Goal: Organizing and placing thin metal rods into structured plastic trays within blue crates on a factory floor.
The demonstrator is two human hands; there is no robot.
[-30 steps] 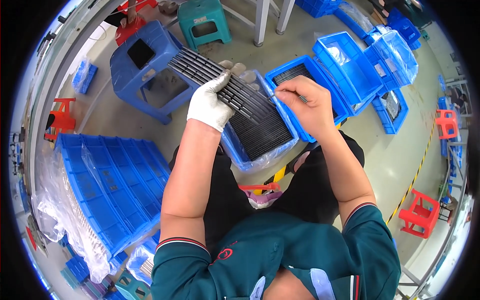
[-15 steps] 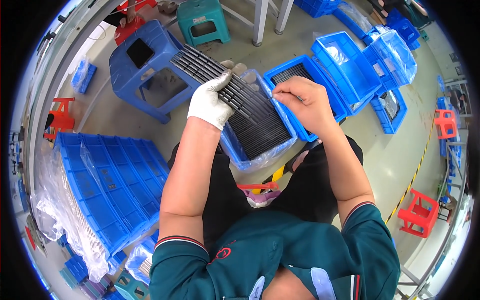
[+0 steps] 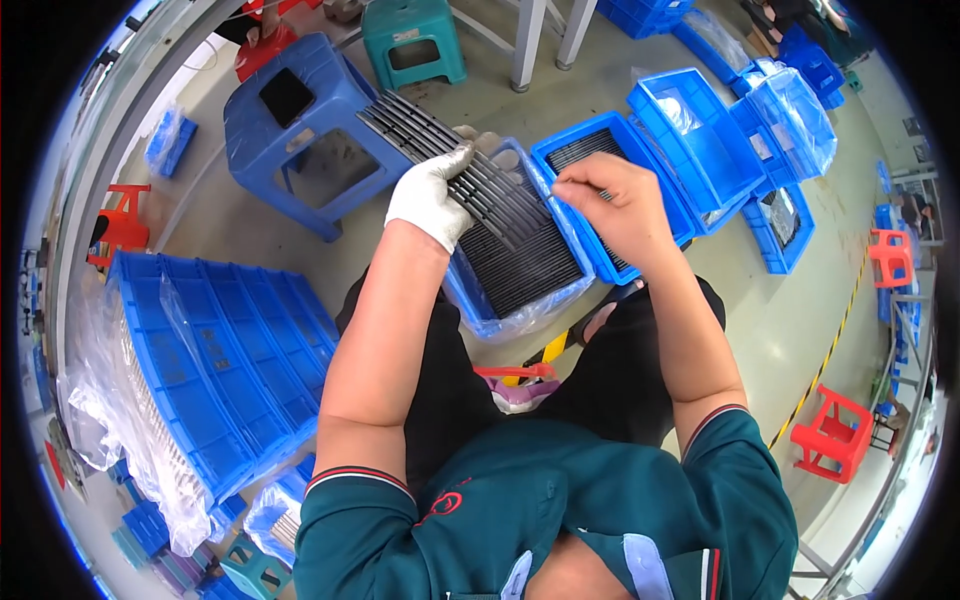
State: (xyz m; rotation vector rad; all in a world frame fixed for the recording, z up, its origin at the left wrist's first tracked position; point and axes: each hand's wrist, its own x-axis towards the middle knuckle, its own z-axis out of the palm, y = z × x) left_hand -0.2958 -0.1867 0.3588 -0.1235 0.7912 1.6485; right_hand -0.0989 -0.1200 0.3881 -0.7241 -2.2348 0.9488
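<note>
I can't tell whether the right hand (image 3: 622, 205) pinches anything. The left hand (image 3: 428, 202) and rods (image 3: 492, 205) hide the lined bin's (image 3: 500, 323) far-left corner.

The gloved left hand (image 3: 428, 206) has shifted slightly rightward (its dark rods (image 3: 496, 204) too).

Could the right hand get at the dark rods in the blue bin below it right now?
Probably yes: the right hand appears over that blue bin, whose dark rods look uncovered; nothing visible blocks it.
</note>
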